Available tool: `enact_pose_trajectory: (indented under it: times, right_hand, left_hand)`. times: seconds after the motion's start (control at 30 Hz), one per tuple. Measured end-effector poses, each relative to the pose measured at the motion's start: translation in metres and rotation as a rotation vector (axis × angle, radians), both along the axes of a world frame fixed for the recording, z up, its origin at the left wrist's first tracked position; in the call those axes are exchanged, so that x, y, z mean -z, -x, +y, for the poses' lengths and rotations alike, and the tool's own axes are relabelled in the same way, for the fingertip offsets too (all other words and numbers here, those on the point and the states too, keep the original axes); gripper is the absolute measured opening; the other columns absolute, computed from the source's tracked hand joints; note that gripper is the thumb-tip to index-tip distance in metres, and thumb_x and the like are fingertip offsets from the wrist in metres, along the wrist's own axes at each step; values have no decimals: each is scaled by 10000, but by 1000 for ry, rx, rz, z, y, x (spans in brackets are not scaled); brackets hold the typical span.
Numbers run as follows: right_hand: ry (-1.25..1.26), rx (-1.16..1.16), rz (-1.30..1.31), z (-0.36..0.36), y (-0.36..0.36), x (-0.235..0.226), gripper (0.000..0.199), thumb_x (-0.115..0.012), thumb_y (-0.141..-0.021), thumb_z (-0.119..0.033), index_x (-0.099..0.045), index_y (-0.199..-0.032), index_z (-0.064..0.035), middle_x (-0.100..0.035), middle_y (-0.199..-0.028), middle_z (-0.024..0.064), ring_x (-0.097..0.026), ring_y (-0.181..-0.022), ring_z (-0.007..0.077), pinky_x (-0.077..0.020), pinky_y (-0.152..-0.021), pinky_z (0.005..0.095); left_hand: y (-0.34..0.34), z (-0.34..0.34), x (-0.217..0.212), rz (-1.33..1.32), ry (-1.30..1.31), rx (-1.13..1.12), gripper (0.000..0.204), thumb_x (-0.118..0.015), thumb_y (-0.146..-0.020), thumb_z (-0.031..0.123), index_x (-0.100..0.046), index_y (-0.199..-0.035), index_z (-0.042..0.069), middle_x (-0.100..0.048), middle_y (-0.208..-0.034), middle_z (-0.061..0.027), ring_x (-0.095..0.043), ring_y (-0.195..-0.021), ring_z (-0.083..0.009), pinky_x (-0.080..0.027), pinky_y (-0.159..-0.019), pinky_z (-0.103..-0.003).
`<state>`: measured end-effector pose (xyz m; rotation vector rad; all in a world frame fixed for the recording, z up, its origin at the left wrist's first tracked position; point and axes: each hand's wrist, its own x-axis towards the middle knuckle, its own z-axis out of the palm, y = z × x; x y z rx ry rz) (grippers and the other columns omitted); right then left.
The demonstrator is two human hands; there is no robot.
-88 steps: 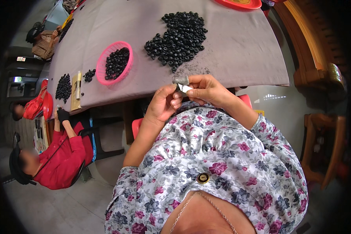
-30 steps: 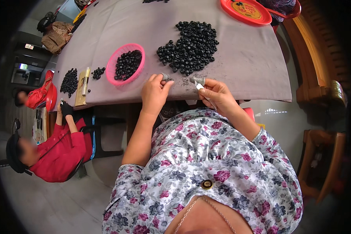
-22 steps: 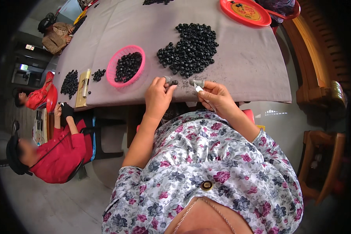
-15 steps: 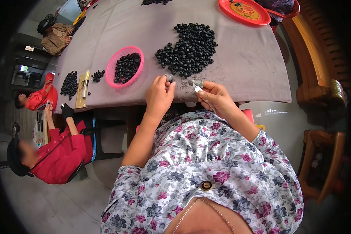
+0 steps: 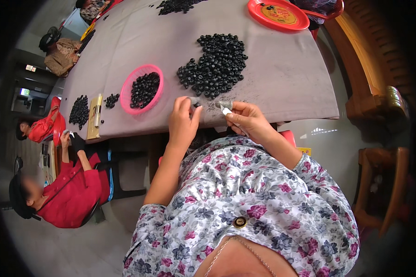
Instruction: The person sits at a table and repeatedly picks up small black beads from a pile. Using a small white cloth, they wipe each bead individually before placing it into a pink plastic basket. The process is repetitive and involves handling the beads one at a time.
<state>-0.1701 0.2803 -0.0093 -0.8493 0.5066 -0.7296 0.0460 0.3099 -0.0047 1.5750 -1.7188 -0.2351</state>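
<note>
Over the table's front edge, my left hand (image 5: 184, 121) is closed, pinching a small black bead-like piece (image 5: 197, 105) between thumb and a grey-wrapped forefinger. My right hand (image 5: 247, 119) faces it a short gap away, its forefinger also wrapped in grey. It grips a slim white tool (image 5: 226, 111) with a pointed end, which looks like a small knife; part of it is hidden in the palm. Just beyond both hands lies a large pile of round black pieces (image 5: 215, 64), many with a hole or dimple. Dark crumbs dot the cloth around my fingers.
Left of the pile stands a pink basket (image 5: 125, 92) of black pieces. Farther left are a clear tube (image 5: 97, 115), a smaller pile (image 5: 80, 111) and a co-worker in red (image 5: 74, 194). A red tray (image 5: 254, 11) sits far right, near a wooden bench (image 5: 360, 60).
The whole view has shifted slightly, so the table's things appear lower and a little left. Both hands keep their holds, with little visible movement over the cloth.
</note>
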Motion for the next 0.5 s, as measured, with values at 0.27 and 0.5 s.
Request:
enact_pose_trajectory:
  times: [0.27,0.5]
  right_hand:
    - [41,-20,7,2,0,3,168,-617,-925,-147,-608,-1032,-17,-572,-737,-7,-466,-576,31,-340,-495,173]
    - [105,-37,45,4,-3,-4,227,-585,-930,-124,-580,-1123,-4,-576,-738,-2,-455,-570,27,-332,-489,173]
  left_hand:
    - [0,18,-10,1032,-393,221,107,-585,-940,100,-596,-1020,30,-657,-923,-73,-555,-675,-81,-468,-636,-215]
    - [0,22,8,1467,-581,296,193,-594,-955,251,-599,-958,59,-608,-826,-37,-518,-650,-88,-435,-607,-243]
